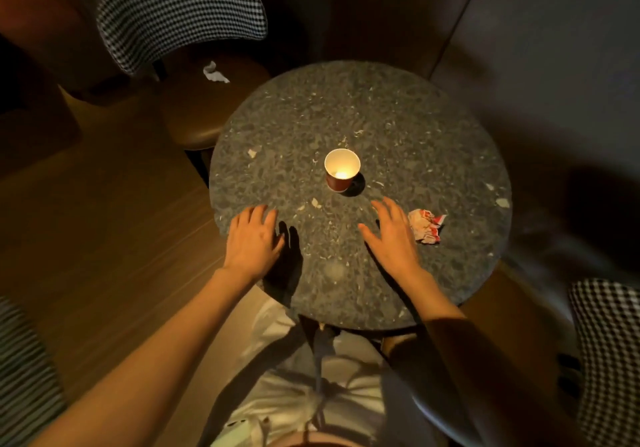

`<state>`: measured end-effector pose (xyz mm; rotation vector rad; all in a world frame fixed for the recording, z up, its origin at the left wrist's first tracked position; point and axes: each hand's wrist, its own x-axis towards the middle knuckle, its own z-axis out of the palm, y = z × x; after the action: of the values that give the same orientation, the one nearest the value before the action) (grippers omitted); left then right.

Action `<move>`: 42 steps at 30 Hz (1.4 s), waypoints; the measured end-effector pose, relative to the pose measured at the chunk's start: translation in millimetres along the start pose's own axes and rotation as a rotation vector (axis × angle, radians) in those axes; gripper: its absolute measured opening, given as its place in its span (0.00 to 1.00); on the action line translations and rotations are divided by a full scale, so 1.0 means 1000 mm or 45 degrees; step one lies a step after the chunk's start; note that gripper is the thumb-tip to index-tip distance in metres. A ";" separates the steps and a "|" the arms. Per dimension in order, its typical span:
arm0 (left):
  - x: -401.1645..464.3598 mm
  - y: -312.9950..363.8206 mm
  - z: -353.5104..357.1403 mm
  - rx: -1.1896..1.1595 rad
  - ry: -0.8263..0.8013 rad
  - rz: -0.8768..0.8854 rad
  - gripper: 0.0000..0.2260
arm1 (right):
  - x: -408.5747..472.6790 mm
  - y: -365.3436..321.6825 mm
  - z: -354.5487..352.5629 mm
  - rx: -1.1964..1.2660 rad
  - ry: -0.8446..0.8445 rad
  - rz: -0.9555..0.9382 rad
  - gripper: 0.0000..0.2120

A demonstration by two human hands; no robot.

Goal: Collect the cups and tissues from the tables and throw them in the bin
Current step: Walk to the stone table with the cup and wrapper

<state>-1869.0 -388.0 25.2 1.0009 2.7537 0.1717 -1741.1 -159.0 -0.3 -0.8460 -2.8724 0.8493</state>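
The room's edges are dark and blurred, and the far right is hard to make out. The round speckled desk (pixel 398 128) carries the task's things. The left hand (pixel 254 238) and the right hand (pixel 394 235) hover near its front edge, fingers straight and spread, holding nothing. A crumpled red-and-white tissue (pixel 425 226) lies just beside the right hand. The red paper cup (pixel 341 173) stands upright mid-desk, white inside and seemingly empty. A white tissue (pixel 214 72) lies on the brown chair seat (pixel 207 114).
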 end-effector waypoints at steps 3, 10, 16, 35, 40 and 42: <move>0.043 -0.013 -0.004 0.003 -0.047 0.082 0.23 | 0.028 -0.005 0.011 0.205 0.038 0.150 0.34; 0.119 -0.041 -0.015 0.019 -0.107 0.245 0.23 | 0.071 -0.027 0.049 0.692 0.214 0.504 0.44; 0.154 -0.051 -0.014 0.072 -0.164 0.378 0.22 | 0.094 -0.043 0.072 0.731 0.510 0.489 0.35; 0.157 0.060 0.006 -0.045 -0.246 0.880 0.22 | 0.001 -0.019 0.002 0.684 1.033 0.720 0.33; 0.138 0.131 0.022 -0.049 -0.296 1.077 0.24 | -0.066 0.016 -0.012 0.816 1.111 0.895 0.32; 0.130 0.159 0.031 -0.030 -0.325 1.143 0.26 | -0.089 0.031 -0.013 0.802 1.139 0.929 0.31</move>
<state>-1861.1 -181.7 3.7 2.0083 1.8966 0.1840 -1647.4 -176.2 5.6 -1.6252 -1.4087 0.9646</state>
